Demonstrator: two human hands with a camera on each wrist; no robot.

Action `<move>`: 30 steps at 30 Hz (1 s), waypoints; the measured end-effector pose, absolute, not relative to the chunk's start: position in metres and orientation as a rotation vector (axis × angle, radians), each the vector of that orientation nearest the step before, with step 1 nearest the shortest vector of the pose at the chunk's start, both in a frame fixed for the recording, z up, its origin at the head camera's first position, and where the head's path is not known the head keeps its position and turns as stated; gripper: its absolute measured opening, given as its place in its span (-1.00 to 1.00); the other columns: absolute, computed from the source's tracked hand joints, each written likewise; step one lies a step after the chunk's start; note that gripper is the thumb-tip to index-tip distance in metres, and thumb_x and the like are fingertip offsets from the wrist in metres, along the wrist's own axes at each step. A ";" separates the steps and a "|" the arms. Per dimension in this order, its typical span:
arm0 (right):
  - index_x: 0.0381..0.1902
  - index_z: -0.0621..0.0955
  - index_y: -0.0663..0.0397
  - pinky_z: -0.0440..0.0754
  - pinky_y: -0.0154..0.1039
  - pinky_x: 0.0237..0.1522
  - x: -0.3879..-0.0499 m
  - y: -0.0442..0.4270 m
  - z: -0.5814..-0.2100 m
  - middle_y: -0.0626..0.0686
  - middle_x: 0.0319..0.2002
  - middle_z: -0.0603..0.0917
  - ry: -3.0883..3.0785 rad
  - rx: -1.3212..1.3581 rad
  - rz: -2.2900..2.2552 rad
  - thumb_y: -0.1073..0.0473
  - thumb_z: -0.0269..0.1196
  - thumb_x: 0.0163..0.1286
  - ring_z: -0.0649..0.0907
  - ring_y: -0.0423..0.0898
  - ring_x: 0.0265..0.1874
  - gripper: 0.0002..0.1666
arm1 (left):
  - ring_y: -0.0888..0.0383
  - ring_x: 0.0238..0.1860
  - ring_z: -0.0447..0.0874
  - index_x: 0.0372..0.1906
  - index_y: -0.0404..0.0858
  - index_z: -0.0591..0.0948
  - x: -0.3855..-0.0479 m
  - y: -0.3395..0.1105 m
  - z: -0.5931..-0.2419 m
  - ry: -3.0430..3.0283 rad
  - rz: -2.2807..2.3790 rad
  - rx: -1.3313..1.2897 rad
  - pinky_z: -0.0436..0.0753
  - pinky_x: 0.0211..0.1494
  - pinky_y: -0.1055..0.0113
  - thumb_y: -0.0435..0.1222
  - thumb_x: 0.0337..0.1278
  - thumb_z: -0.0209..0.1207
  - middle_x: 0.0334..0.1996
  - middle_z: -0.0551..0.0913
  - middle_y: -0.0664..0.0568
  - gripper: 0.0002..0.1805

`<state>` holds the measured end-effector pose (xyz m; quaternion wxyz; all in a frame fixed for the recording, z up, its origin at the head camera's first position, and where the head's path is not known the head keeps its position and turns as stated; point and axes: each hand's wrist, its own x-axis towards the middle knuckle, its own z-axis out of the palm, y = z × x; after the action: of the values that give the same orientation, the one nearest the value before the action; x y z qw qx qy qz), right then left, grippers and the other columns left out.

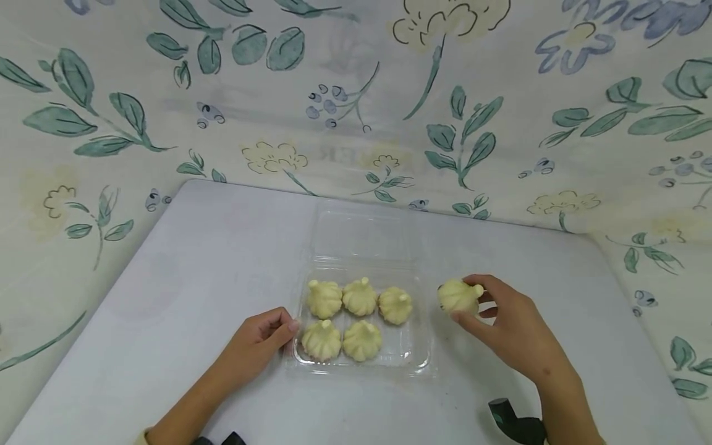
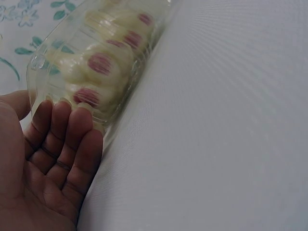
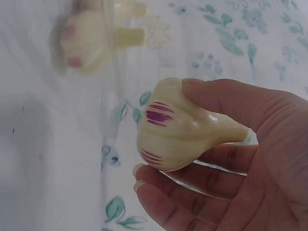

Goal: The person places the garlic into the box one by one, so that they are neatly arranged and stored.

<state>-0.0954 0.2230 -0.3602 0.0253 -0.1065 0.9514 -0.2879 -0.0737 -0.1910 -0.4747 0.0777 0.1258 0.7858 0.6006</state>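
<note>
My right hand [image 1: 514,327] holds a garlic bulb [image 1: 459,296] between thumb and fingers, just right of a clear plastic container [image 1: 414,355]. Purple streaks mark the held bulb's pale, glossy skin in the right wrist view, and its stem points toward the palm. Several more garlic bulbs [image 1: 362,340] sit in the container, three in the far row and two in the near row. At the container's left edge, my left hand [image 1: 253,343] grips the rim, with the thumb on one side of the wall and the fingertips [image 2: 79,120] on the other.
The container's hinged lid [image 1: 364,235] lies folded back toward the far side of the white table [image 1: 222,247]. A floral cloth [image 1: 334,123] rises behind the table and hangs along its sides. A black device [image 1: 517,423] is at my right wrist.
</note>
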 end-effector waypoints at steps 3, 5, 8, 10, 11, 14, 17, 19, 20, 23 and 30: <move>0.29 0.55 0.09 0.73 -0.03 -0.08 -0.091 0.214 -0.358 0.02 0.09 0.68 2.949 -0.384 -0.891 0.03 0.51 0.36 0.70 -0.06 -0.10 -0.36 | 0.15 -0.48 0.52 -0.39 -0.18 0.55 -0.073 -0.192 -0.474 2.366 1.794 0.363 0.52 -0.37 0.33 -0.23 0.57 0.17 -0.52 0.56 0.06 -0.73; 0.29 0.55 0.09 0.73 -0.03 -0.07 -0.089 0.209 -0.359 -0.01 0.10 0.68 2.953 -0.410 -0.876 0.05 0.51 0.35 0.69 -0.08 -0.08 -0.36 | 0.14 -0.48 0.52 -0.39 -0.18 0.55 -0.073 -0.192 -0.474 2.369 1.796 0.360 0.52 -0.37 0.33 -0.24 0.57 0.17 -0.53 0.57 0.05 -0.73; 0.28 0.56 0.06 0.73 -0.07 -0.07 -0.086 0.202 -0.360 -0.07 0.10 0.68 2.958 -0.442 -0.844 0.05 0.52 0.33 0.67 -0.13 -0.06 -0.36 | 0.13 -0.49 0.52 -0.39 -0.18 0.55 -0.073 -0.193 -0.475 2.368 1.797 0.360 0.52 -0.37 0.33 -0.25 0.57 0.16 -0.53 0.57 0.03 -0.73; 0.27 0.56 0.05 0.73 -0.10 -0.07 -0.084 0.198 -0.361 -0.10 0.09 0.67 2.954 -0.468 -0.839 0.07 0.53 0.31 0.65 -0.16 -0.05 -0.37 | 0.12 -0.49 0.53 -0.38 -0.19 0.55 -0.073 -0.193 -0.475 2.364 1.801 0.360 0.53 -0.36 0.33 -0.25 0.56 0.17 -0.53 0.57 0.02 -0.73; 0.26 0.57 0.04 0.72 -0.11 -0.06 -0.083 0.195 -0.362 -0.11 0.09 0.67 2.944 -0.478 -0.843 0.08 0.53 0.31 0.65 -0.17 -0.05 -0.38 | 0.12 -0.48 0.52 -0.38 -0.19 0.55 -0.073 -0.193 -0.475 2.362 1.801 0.360 0.52 -0.36 0.33 -0.25 0.56 0.17 -0.52 0.56 0.01 -0.73; 0.25 0.58 0.00 0.72 -0.10 -0.05 -0.080 0.188 -0.364 -0.14 0.08 0.67 2.917 -0.499 -0.851 0.09 0.53 0.31 0.64 -0.19 -0.04 -0.40 | 0.12 -0.47 0.52 -0.38 -0.20 0.55 -0.073 -0.193 -0.476 2.363 1.794 0.353 0.52 -0.35 0.33 -0.24 0.57 0.16 -0.52 0.56 0.01 -0.73; 0.26 0.59 -0.03 0.71 -0.07 -0.03 -0.076 0.181 -0.366 -0.14 0.12 0.67 2.873 -0.494 -0.864 0.07 0.53 0.31 0.66 -0.18 -0.04 -0.40 | 0.13 -0.47 0.52 -0.38 -0.19 0.55 -0.073 -0.193 -0.476 2.371 1.786 0.346 0.52 -0.35 0.34 -0.23 0.57 0.17 -0.51 0.56 0.02 -0.73; 0.27 0.59 -0.04 0.71 -0.07 -0.01 -0.075 0.177 -0.367 -0.14 0.14 0.66 2.851 -0.491 -0.867 0.05 0.53 0.31 0.67 -0.18 -0.02 -0.40 | 0.14 -0.47 0.52 -0.38 -0.20 0.55 -0.073 -0.193 -0.476 2.373 1.787 0.345 0.52 -0.35 0.34 -0.23 0.56 0.17 -0.51 0.56 0.02 -0.72; 0.27 0.59 -0.05 0.70 -0.07 0.00 -0.074 0.175 -0.368 -0.13 0.15 0.66 2.843 -0.492 -0.866 0.05 0.53 0.31 0.68 -0.17 -0.02 -0.39 | 0.14 -0.47 0.52 -0.39 -0.20 0.55 -0.073 -0.193 -0.477 2.372 1.789 0.347 0.52 -0.35 0.33 -0.23 0.56 0.17 -0.51 0.56 0.02 -0.72; 0.28 0.59 -0.02 0.68 -0.07 0.06 -0.071 0.170 -0.373 -0.11 0.18 0.64 2.839 -0.550 -0.843 0.08 0.54 0.31 0.66 -0.14 0.07 -0.38 | 0.13 -0.47 0.53 -0.39 -0.20 0.55 -0.073 -0.193 -0.477 2.366 1.796 0.357 0.53 -0.35 0.34 -0.24 0.56 0.17 -0.51 0.56 0.02 -0.73; 0.30 0.58 0.00 0.61 -0.03 0.19 -0.067 0.162 -0.383 -0.08 0.21 0.63 2.845 -0.730 -0.683 0.11 0.54 0.30 0.59 -0.09 0.21 -0.36 | 0.12 -0.48 0.53 -0.39 -0.20 0.55 -0.074 -0.191 -0.476 2.362 1.797 0.379 0.53 -0.35 0.33 -0.25 0.56 0.16 -0.52 0.56 0.02 -0.73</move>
<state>-0.0674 0.1615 -0.3832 0.0629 -0.2415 0.9417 -0.2259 -0.0735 -0.1915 -0.4763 0.0750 0.1263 0.7872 0.5989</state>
